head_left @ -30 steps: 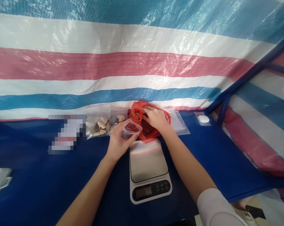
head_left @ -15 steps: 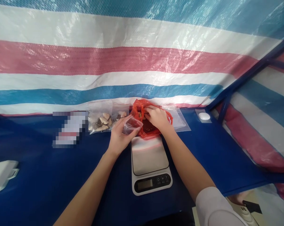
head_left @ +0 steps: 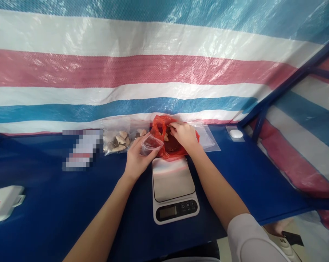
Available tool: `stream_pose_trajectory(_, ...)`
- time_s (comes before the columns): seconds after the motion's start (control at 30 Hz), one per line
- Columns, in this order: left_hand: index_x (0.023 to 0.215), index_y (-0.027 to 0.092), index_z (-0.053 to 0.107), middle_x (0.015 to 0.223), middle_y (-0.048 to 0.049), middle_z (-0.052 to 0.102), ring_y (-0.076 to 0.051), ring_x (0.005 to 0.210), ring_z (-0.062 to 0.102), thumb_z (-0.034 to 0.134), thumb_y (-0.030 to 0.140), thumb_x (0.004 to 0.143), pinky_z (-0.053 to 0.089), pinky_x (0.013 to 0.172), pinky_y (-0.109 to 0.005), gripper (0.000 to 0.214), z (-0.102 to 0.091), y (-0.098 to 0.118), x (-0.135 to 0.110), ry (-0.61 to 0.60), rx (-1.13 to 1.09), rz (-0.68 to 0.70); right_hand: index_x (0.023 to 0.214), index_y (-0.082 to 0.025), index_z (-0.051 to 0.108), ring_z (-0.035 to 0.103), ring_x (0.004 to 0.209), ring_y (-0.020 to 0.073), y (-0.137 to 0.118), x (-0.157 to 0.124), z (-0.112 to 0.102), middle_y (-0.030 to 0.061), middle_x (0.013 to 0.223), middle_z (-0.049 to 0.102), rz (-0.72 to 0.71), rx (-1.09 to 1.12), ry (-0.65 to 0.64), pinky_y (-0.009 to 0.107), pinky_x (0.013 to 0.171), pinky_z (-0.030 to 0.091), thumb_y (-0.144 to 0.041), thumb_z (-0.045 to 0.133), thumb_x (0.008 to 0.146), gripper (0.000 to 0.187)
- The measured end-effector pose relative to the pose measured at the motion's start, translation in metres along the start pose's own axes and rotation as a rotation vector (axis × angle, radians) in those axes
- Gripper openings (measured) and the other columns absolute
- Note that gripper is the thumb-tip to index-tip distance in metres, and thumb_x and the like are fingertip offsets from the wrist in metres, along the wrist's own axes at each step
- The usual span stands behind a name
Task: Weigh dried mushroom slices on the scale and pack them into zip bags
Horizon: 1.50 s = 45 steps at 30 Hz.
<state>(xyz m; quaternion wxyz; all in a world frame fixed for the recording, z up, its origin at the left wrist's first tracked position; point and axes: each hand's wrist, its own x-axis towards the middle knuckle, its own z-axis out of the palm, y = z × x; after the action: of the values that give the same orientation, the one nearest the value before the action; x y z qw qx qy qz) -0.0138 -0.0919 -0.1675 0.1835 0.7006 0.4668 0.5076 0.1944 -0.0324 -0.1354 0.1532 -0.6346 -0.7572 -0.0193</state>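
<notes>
My left hand [head_left: 135,160] is closed on a small clear plastic bag [head_left: 151,142], holding its mouth wide between thumb and fingers. Just to the right lies an open red plastic bag [head_left: 158,123] with dark brown and pale pieces inside. Over its opening is my right hand [head_left: 185,134], fingers pinched together at a small piece I cannot make out clearly. Directly below both hands, a white kitchen scale [head_left: 173,180] with a steel plate has nothing on it. A clear zip bag [head_left: 118,140] of pale and brown chunks lies left of my left hand.
Flat clear bags [head_left: 212,140] lie right of the red bag. Farther right is a white oval object [head_left: 236,134] on clear plastic. A white power strip [head_left: 4,203] sits at the left table edge. Striped sheeting [head_left: 153,69] hangs behind the blue table [head_left: 58,207].
My right hand has shifted slightly right within the red bag's opening, showing more of the contents. The small clear bag's mouth looks wider, and my left hand has moved slightly left.
</notes>
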Motion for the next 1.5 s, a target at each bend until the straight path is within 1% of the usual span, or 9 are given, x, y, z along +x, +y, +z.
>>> stream_pose_trajectory(0.27,0.13,0.017,0.067,0.126,-0.0141,0.071,-0.03,0.118,0.068,0.076,0.048,0.081,0.052,0.107,-0.047,0.059,-0.001,0.006,0.005,-0.007,0.026,0.019,0.118,-0.028,0.077,0.073,0.104,0.0254,0.006,0.0,-0.027,0.0049,0.114,0.079,0.014,0.193,-0.052,0.035,0.093,0.053,-0.026,0.054,0.097,0.031)
stream_pose_trajectory(0.47,0.131,0.018,0.067,0.129,-0.013,0.071,-0.029,0.113,0.07,0.076,0.052,0.079,0.053,0.105,-0.046,0.062,-0.001,0.012,0.013,-0.031,0.021,0.009,0.111,-0.025,0.079,0.074,0.104,0.0203,0.017,-0.001,-0.032,0.0014,0.113,0.08,-0.048,0.383,-0.032,0.03,0.097,0.052,-0.021,0.059,0.095,0.027)
stream_pose_trajectory(0.57,0.131,0.019,0.067,0.129,-0.0128,0.071,-0.03,0.114,0.07,0.076,0.052,0.08,0.053,0.106,-0.047,0.062,0.001,0.013,0.014,-0.044,0.03,0.001,0.11,-0.025,0.079,0.074,0.098,0.0196,0.018,-0.003,-0.033,0.0018,0.108,0.081,-0.088,0.391,-0.049,0.029,0.092,0.053,-0.021,0.06,0.094,0.026)
stream_pose_trajectory(0.7,0.132,0.019,0.067,0.129,-0.0138,0.071,-0.034,0.122,0.066,0.075,0.05,0.081,0.051,0.108,-0.051,0.06,0.005,0.01,0.009,-0.034,0.035,-0.016,0.109,-0.026,0.08,0.074,0.093,0.0195,0.014,-0.004,-0.03,0.0028,0.106,0.081,-0.131,0.301,-0.11,0.028,0.085,0.052,-0.021,0.058,0.095,0.026)
stream_pose_trajectory(0.87,0.132,0.019,0.066,0.135,-0.014,0.068,-0.034,0.128,0.063,0.075,0.05,0.081,0.047,0.113,-0.051,0.061,0.004,0.007,0.004,-0.032,0.033,-0.002,0.114,-0.028,0.078,0.072,0.101,0.021,0.012,-0.005,-0.019,0.0037,0.114,0.079,-0.186,0.228,-0.156,0.031,0.088,0.053,-0.023,0.059,0.096,0.026)
stream_pose_trajectory(1.07,0.133,0.019,0.066,0.133,-0.0138,0.069,-0.033,0.125,0.065,0.076,0.051,0.08,0.049,0.112,-0.051,0.062,0.001,0.007,0.003,-0.027,0.018,-0.029,0.113,-0.029,0.077,0.072,0.104,0.0216,0.013,-0.007,-0.018,0.0016,0.115,0.078,-0.237,0.306,-0.179,0.033,0.089,0.053,-0.035,0.063,0.096,0.023)
stream_pose_trajectory(1.2,0.133,0.02,0.066,0.133,-0.013,0.069,-0.033,0.124,0.065,0.075,0.052,0.08,0.049,0.112,-0.051,0.062,0.002,0.006,0.003,-0.021,0.02,-0.032,0.119,-0.029,0.074,0.071,0.108,0.0221,0.014,-0.007,-0.017,0.0012,0.119,0.077,-0.254,0.294,-0.244,0.033,0.092,0.053,-0.026,0.071,0.089,0.03)
stream_pose_trajectory(1.33,0.134,0.02,0.065,0.131,-0.0122,0.07,-0.032,0.123,0.066,0.075,0.052,0.081,0.049,0.112,-0.05,0.063,0.002,0.006,0.002,-0.03,0.023,-0.03,0.122,-0.026,0.073,0.068,0.118,0.0229,0.016,-0.006,-0.012,0.004,0.126,0.074,-0.299,0.283,-0.207,0.035,0.099,0.052,-0.017,0.067,0.089,0.035)
stream_pose_trajectory(1.5,0.133,0.021,0.066,0.13,-0.0117,0.07,-0.033,0.124,0.065,0.075,0.051,0.082,0.049,0.112,-0.05,0.06,0.001,0.009,0.001,-0.032,0.02,-0.013,0.124,-0.023,0.072,0.066,0.12,0.0213,0.017,-0.006,-0.016,0.0062,0.129,0.072,-0.332,0.348,-0.166,0.036,0.103,0.05,-0.016,0.064,0.091,0.034)
